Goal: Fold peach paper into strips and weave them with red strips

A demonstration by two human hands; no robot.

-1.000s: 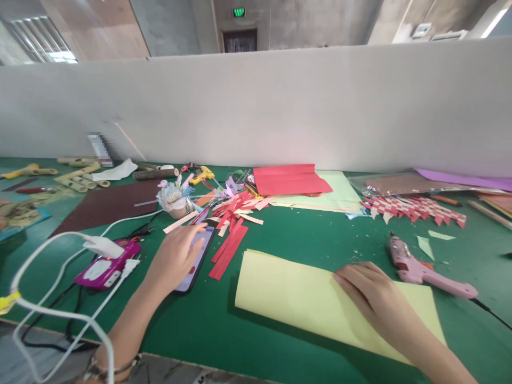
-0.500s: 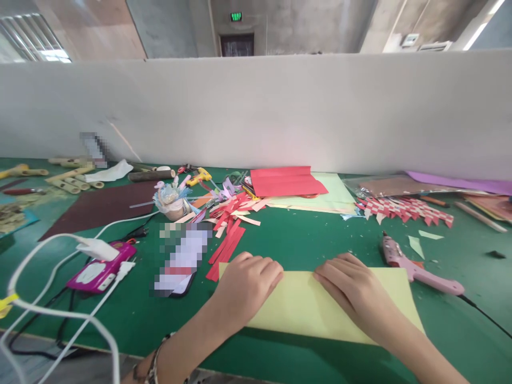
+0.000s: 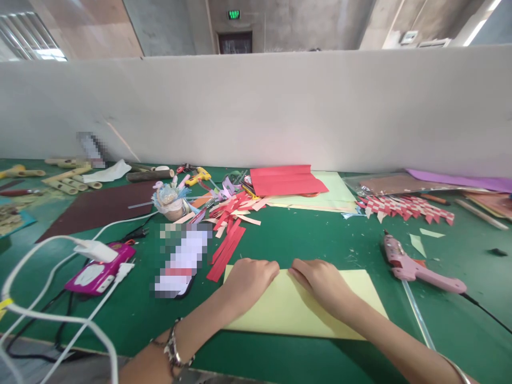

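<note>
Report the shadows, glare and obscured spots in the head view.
Head view: a soft shadow darkens the green tabletop below the near edge of the folded pale-yellow paper sheet; blocky pixelation hides most of the black-edged phone's screen; in that same head view, a slanting white strip at upper right glares, its detail washed out.

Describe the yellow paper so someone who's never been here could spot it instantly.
Find the green tabletop, then its near side, left of the pink glue gun. The yellow paper is there; unlike the red sheet and pale green sheet farther back, it has the left hand and right hand at its far edge.
</note>
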